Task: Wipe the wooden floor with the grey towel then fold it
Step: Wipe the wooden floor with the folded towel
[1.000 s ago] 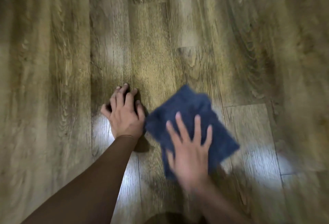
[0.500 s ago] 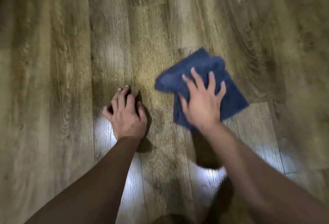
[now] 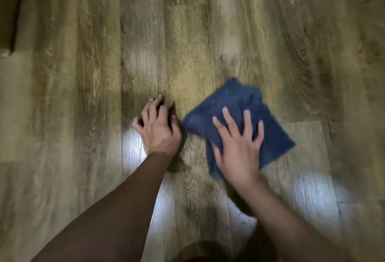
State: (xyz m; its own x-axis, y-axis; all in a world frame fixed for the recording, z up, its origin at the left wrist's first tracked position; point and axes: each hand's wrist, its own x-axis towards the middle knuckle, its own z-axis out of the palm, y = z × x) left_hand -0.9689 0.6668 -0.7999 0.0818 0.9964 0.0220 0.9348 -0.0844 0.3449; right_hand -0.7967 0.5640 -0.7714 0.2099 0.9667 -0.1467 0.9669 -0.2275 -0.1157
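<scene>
1. Right hand (image 3: pixel 239 143): fingers spread and nearly straight, palm pressed flat on the grey towel (image 3: pixel 235 103); it pinches nothing. A flat, wide palm suits wiping, since it loads the cloth evenly.
2. Grey towel: a rumpled, roughly square pad, bluish-grey in this light, lying flat on the wooden floor (image 3: pixel 187 32) right of centre, just right of the left hand and not touching it. Its far corner and right edge extend beyond the fingers; its near-left part is hidden under the palm.
3. Left hand (image 3: pixel 158 128): planted on the bare floor left of the towel, fingers bent at the knuckles with the tips on the boards, holding nothing. It appears to serve as a brace for the body.
4. Step in hand, as judged: wiping; folding has not begun, as the cloth lies bunched rather than squared.
5. Technique advised: keep the palm over the middle of the pad so the free corners do not roll under; stroke along the board grain in overlapping passes; keep weight on the bracing hand so pressure on the cloth stays moderate.
6. Risk: the loose far corner may double over on a push stroke, reducing contact.
7. Blur at the right edge of the towel leaves its outline there uncertain.
</scene>
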